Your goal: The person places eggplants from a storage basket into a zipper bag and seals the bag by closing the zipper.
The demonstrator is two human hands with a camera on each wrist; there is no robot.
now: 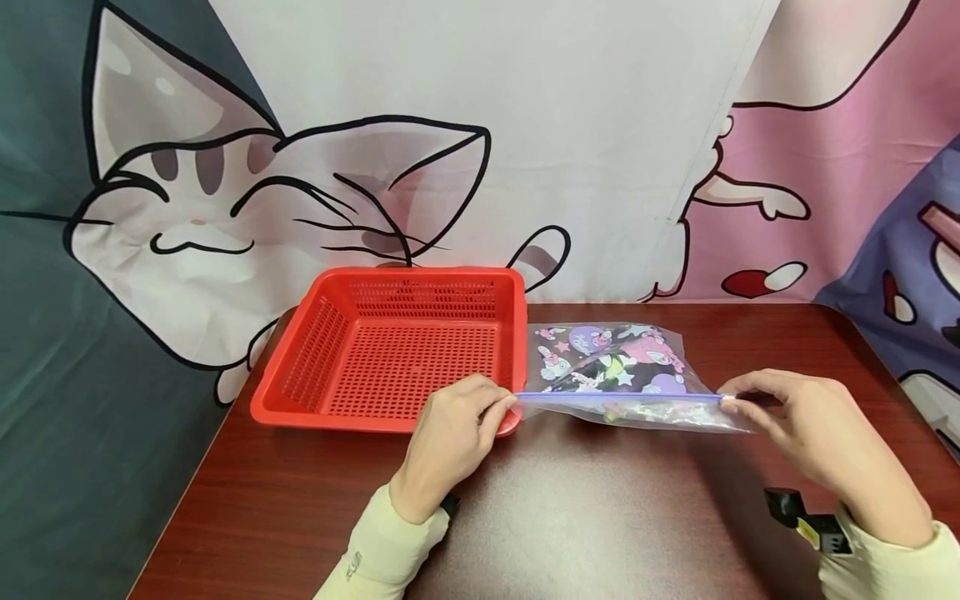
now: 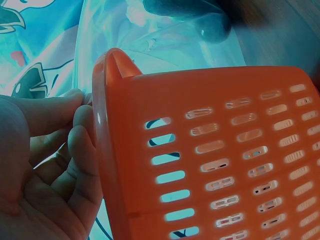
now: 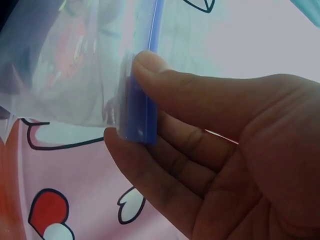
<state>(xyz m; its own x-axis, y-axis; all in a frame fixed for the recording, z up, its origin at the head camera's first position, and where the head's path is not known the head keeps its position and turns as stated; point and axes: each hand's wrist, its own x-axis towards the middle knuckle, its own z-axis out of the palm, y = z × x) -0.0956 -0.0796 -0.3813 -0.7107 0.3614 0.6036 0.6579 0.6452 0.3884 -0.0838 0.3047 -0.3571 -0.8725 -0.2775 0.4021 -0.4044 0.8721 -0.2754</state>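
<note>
A clear zip bag (image 1: 615,358), printed with pink and purple cartoon figures and stars, is held up over the table by its purple zip strip (image 1: 622,397). My left hand (image 1: 453,437) pinches the strip's left end, right beside the basket's near right corner. At the other end, my right hand (image 1: 806,425) grips the strip between thumb and fingers. In the right wrist view, the thumb presses on the blue-purple strip end (image 3: 140,112). Dark shapes show through the bag, too unclear to name. The left fingertips are partly hidden behind the basket rim in the left wrist view.
A red perforated plastic basket (image 1: 517,333) stands left of the bag on the dark wooden table (image 1: 600,517). No items show inside it. A cartoon-printed cloth (image 1: 600,125) hangs behind the table's back edge.
</note>
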